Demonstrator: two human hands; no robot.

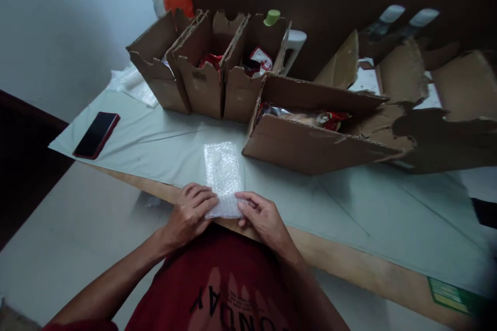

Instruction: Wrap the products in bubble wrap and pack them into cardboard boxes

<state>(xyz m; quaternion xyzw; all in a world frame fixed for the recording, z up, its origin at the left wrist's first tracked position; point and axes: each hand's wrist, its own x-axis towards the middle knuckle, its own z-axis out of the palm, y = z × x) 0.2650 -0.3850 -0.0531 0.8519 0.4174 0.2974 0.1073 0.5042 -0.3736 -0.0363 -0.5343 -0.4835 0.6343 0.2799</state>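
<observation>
A clear bubble wrap pouch (223,168) lies flat at the front edge of the table, its near end toward my body. My left hand (194,208) grips its lower left edge, fingers curled over the film. On the opposite side my right hand (261,215) pinches the lower right edge between thumb and fingers. Whether anything is inside the pouch I cannot tell.
Several cut cardboard boxes stand behind the pouch; one long box (295,137) holds packaged goods. A phone (96,135) lies at the left, near more bubble wrap (135,84). Bottles with white caps (392,13) stand at the back right. A pale cloth (349,207) covers the table.
</observation>
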